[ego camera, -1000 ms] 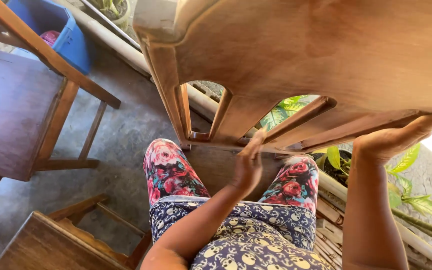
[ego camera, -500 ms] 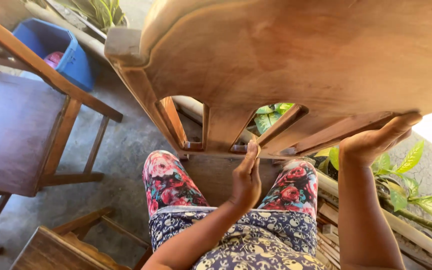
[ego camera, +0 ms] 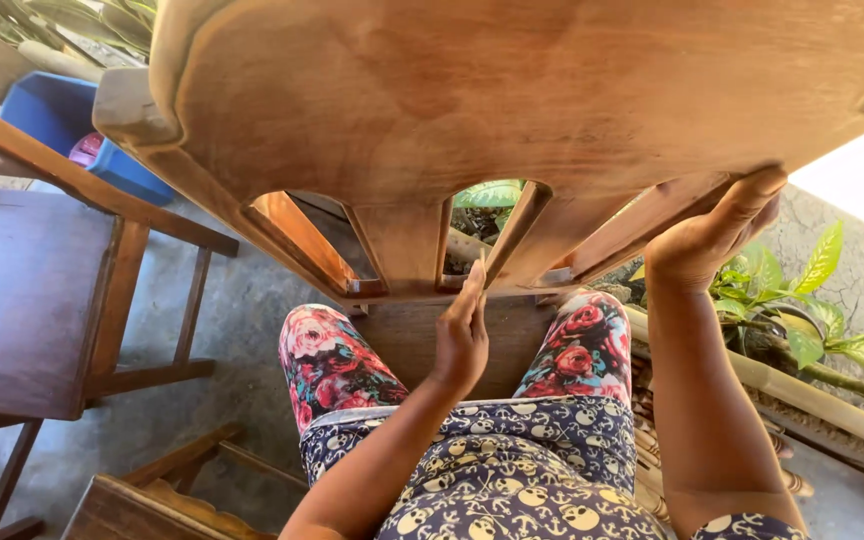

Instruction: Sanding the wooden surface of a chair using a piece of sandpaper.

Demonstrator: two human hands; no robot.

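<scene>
A large unfinished wooden chair (ego camera: 512, 100) is tipped toward me and fills the top of the head view, its carved backrest with slats above my lap. My left hand (ego camera: 462, 335) presses a small piece, likely sandpaper, against a slat near the lower rail; the piece is mostly hidden by the fingers. My right hand (ego camera: 707, 235) grips the chair's right edge from below, fingers curled over the wood. My floral leggings (ego camera: 337, 355) and a skull-print garment (ego camera: 492, 470) show below.
A dark wooden chair (ego camera: 22, 290) stands at left, another wooden piece (ego camera: 142, 505) at the bottom left. A blue bin (ego camera: 62, 125) sits at the far left on the concrete floor (ego camera: 237, 300). Green plants (ego camera: 802, 310) and bamboo poles (ego camera: 832, 400) lie at right.
The tipped chair has swung left and lower in view, and both hands moved left with it. My left hand stays on the slat area, my right hand on the edge.
</scene>
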